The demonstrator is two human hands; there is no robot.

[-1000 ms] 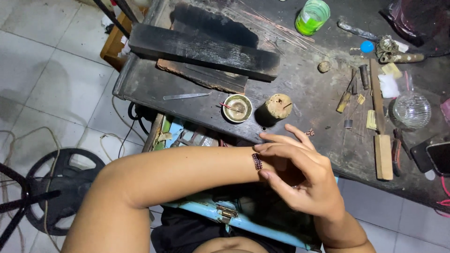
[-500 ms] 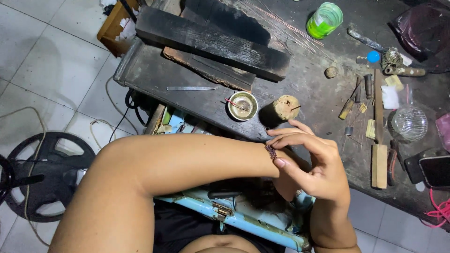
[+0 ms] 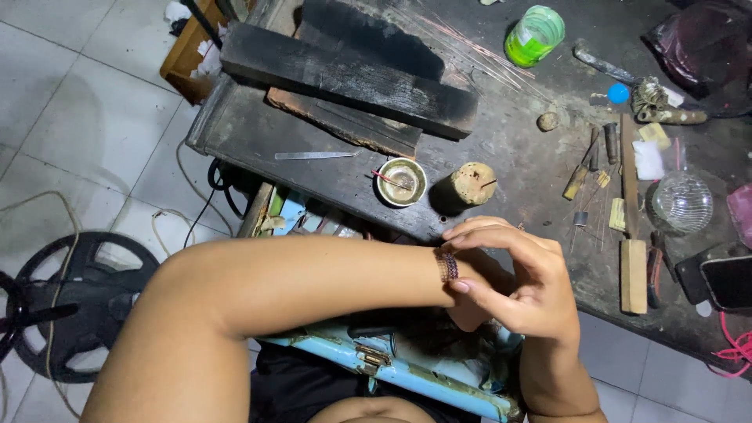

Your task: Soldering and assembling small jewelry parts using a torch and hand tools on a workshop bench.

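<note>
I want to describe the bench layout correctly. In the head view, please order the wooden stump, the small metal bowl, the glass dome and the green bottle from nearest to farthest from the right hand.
From the right hand:
1. Wooden stump, just above the fingers.
2. Small metal bowl, left of the stump.
3. Glass dome, to the right on the bench.
4. Green bottle, at the far top edge.

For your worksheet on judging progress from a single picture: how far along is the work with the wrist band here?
Done: the dark beaded band already sits around the left wrist. In hand: the right hand curls over it, thumb and fingertips pinching the band; the left hand is mostly hidden behind the right. Left: whether the band is fastened cannot be seen. The tools on the workbench, the small metal bowl and the wooden stump lie untouched.
</note>
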